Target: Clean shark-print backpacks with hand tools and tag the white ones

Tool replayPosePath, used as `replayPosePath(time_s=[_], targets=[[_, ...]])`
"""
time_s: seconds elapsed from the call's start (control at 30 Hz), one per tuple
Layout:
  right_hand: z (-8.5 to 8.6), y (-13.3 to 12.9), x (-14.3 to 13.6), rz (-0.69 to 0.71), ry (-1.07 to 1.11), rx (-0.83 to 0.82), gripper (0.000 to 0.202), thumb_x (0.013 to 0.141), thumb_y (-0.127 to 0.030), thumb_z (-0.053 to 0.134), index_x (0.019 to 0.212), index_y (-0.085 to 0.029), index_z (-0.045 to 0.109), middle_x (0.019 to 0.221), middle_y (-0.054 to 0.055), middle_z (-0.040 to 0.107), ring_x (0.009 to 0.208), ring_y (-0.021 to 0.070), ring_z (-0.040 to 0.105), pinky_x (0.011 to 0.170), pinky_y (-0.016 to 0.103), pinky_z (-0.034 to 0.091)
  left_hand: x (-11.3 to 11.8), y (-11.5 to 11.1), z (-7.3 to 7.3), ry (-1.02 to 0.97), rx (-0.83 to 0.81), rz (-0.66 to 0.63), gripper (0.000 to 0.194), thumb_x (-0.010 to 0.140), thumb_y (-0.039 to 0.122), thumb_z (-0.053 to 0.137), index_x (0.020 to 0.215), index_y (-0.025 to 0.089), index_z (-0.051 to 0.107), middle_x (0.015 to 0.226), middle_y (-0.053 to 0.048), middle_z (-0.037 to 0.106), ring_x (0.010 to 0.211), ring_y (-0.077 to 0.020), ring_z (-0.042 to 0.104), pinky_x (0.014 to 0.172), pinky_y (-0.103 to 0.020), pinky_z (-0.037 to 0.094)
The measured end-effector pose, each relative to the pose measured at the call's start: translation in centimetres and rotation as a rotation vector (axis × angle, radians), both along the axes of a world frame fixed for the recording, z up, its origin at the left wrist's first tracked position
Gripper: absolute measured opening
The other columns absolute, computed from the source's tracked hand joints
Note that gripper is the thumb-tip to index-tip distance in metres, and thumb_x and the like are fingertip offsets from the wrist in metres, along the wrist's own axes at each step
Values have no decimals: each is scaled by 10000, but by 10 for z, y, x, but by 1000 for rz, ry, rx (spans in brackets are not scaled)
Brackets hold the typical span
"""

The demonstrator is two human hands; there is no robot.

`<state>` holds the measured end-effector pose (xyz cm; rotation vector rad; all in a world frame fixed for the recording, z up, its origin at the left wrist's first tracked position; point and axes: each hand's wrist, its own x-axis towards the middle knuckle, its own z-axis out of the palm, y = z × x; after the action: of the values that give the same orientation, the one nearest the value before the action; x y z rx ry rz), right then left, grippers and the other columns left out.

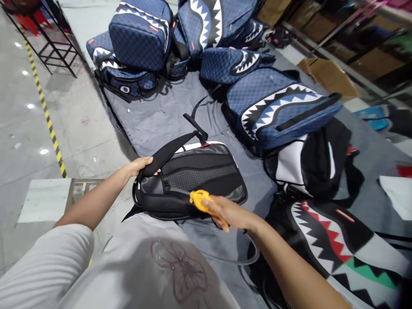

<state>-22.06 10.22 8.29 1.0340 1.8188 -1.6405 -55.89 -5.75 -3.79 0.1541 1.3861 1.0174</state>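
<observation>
Cloth [141, 124], grey and creased, spreads beneath a black padded-back backpack [206, 165] near the centre. The left hand [143, 167] grips its black padded shoulder strap [170, 150]; the right hand [230, 212] closes round an orange plastic handheld tool [202, 199] over it. Blue checkered shark-mouth bags [260, 94] lie far — small red labels [153, 28] unreadable — and yellow-and-black striped tape [46, 113] crosses the glossy tiled floor [25, 141], left.

Glossy grey tiled floor [86, 120], ceiling lights reflected; yellow-black striped floor tape [45, 109]; black metal-framed stool [53, 51]; metal shelving [334, 32], upper right, holding cartons.
</observation>
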Motion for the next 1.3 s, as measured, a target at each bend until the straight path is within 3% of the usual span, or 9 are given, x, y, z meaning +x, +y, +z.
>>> replayPosePath(time_s=[0.13,0.2,0.3,0.47,0.57,0.67,0.83,0.97,1.3], targets=[[7,3,-11,-186,-94,351,486,894,-676,414,852,-203,520,454,-51,450,347,111,435,352,226,320,8,0,8,-22,49,-41,492,965,440,472,1356,146,527,966,-145,743,795,-215,714,840,-365,556],[14,3,-8,-133,-97,288,492,894,-682,413,840,-206,524,457,-44,463,354,114,441,370,236,345,20,0,10,116,136,-136,496,967,454,469,1408,233,519,1074,-98,714,944,-202,677,943,-355,506],[28,0,1,31,-39,83,509,889,-697,407,819,-207,528,486,-28,513,381,120,477,412,244,401,47,2,7,728,250,-434,550,897,440,603,1429,350,499,1205,-61,610,1134,-236,558,1051,-386,408],[43,-17,7,-233,-223,462,436,918,-620,421,846,-204,529,489,-8,519,380,131,501,387,241,383,75,14,-6,1418,142,-665,725,813,364,721,1477,311,433,1250,-124,500,1151,-290,473,976,-405,418],[46,-35,5,-168,-159,163,449,870,-651,496,848,-209,573,517,-8,535,380,130,487,373,247,379,75,29,-12,1421,155,-707,743,837,357,692,1506,305,373,1284,-123,486,1171,-286,473,954,-386,432],[50,-49,7,-376,-162,389,524,866,-710,434,744,-209,530,461,-19,472,354,110,437,365,235,343,75,47,-14,1388,171,-714,735,846,385,682,1507,302,371,1269,-114,502,1178,-283,491,925,-370,452],[48,-61,9,-350,-131,264,477,900,-667,436,847,-203,537,505,-24,516,395,133,499,415,248,403,79,62,-13,1396,209,-759,697,866,414,652,1498,277,391,1235,-126,527,1146,-294,517,888,-373,463],[21,-48,-8,-513,-220,621,393,982,-529,377,958,-186,565,539,-6,547,455,151,536,497,258,408,78,61,-10,1428,226,-804,716,877,432,634,1515,272,353,1263,-133,517,1145,-299,526,887,-375,461],[-37,-39,-62,-465,-241,753,450,993,-528,387,1089,-149,611,956,133,708,928,236,665,750,272,465,78,66,-11,1439,206,-844,734,869,422,640,1517,234,350,1292,-169,517,1133,-313,536,869,-389,468]])
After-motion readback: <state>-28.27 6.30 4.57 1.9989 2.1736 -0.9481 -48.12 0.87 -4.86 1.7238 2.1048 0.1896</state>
